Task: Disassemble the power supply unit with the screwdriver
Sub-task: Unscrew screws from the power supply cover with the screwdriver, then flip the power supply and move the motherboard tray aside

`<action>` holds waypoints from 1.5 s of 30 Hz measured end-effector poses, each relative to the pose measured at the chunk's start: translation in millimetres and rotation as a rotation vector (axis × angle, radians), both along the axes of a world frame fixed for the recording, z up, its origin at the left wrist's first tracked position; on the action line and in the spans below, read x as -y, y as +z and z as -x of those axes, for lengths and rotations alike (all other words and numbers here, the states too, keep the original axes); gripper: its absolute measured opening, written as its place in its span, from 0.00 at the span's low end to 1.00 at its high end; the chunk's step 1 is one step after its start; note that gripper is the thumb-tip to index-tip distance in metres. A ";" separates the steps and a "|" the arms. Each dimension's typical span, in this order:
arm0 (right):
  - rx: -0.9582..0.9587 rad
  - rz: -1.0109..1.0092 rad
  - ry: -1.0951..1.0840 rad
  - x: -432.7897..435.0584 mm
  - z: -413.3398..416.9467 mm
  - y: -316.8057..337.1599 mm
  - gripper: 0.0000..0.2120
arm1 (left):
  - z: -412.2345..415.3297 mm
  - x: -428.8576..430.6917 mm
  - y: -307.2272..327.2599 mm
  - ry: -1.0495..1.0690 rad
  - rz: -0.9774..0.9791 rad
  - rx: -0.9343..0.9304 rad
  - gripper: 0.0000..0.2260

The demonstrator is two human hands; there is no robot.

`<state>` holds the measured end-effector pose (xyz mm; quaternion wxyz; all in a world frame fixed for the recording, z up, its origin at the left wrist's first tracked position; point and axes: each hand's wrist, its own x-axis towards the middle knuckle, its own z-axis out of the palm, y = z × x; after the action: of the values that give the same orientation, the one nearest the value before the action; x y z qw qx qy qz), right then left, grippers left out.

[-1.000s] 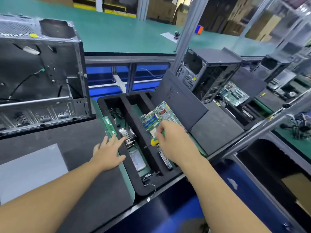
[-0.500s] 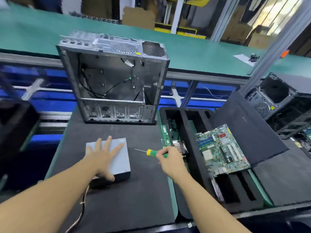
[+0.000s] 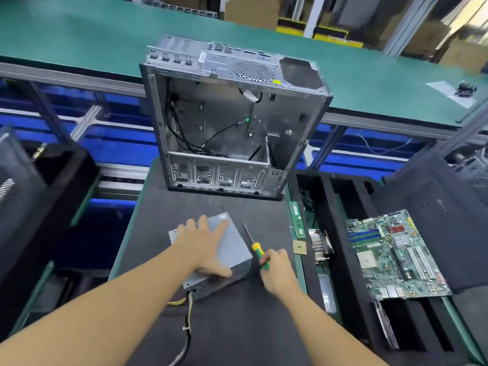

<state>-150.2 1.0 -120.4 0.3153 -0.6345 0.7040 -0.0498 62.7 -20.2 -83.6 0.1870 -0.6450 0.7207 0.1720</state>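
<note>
The grey power supply unit lies flat on the black mat, its cable bundle trailing toward me. My left hand rests flat on its top with fingers spread. My right hand grips the yellow-and-green handle of the screwdriver just right of the unit. The screwdriver's shaft points away from me along the unit's right edge.
An empty open computer case stands at the mat's far end. To the right, a black foam tray holds a motherboard, a RAM stick, a heatsink and a CPU chip. Another black case stands at left.
My view swung left from the tray to the mat. My left hand came down flat on the power supply unit, and my right hand brought the screwdriver from the tray to its right side.
</note>
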 end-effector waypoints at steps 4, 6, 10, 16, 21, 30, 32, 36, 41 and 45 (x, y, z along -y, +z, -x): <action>-0.046 -0.018 0.056 5.5 -8.9 -0.5 0.11 | -11.1 22.2 18.5 0.224 -0.146 -0.122 0.61; 0.314 -0.058 -0.125 9.2 -20.0 9.5 0.10 | -23.0 32.9 23.9 0.345 -0.227 -0.241 0.62; 0.834 -0.264 -0.298 15.7 -46.6 24.9 0.27 | -45.1 38.9 14.6 0.575 -0.326 -0.711 0.57; 0.876 -0.440 -0.128 25.7 -77.0 23.0 0.37 | -67.2 19.0 -13.7 0.729 -0.378 -1.011 0.53; 0.774 -0.373 0.000 26.9 -80.2 27.4 0.27 | -76.0 13.9 -22.5 0.794 -0.363 -1.061 0.49; 0.708 -0.306 0.006 24.5 -75.0 32.2 0.18 | -80.3 11.6 -20.2 0.774 -0.344 -1.160 0.53; 0.704 -0.309 0.000 23.0 -71.6 29.6 0.19 | -81.6 12.1 -19.5 0.779 -0.349 -1.185 0.50; 0.610 -0.306 0.012 23.4 -62.2 27.7 0.27 | -92.3 8.7 -26.0 0.886 -0.388 -1.245 0.52; 0.574 -0.338 0.013 25.3 -57.0 17.9 0.27 | -99.0 6.5 -27.9 0.884 -0.443 -1.292 0.56; 0.572 -0.346 0.015 24.9 -58.3 20.6 0.23 | -99.7 4.6 -25.1 0.894 -0.484 -1.327 0.44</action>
<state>-91.9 -23.9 -99.8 0.6035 -0.5372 0.5801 -0.1033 162.4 -24.7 -108.7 -0.2287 -0.5769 0.3007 0.7242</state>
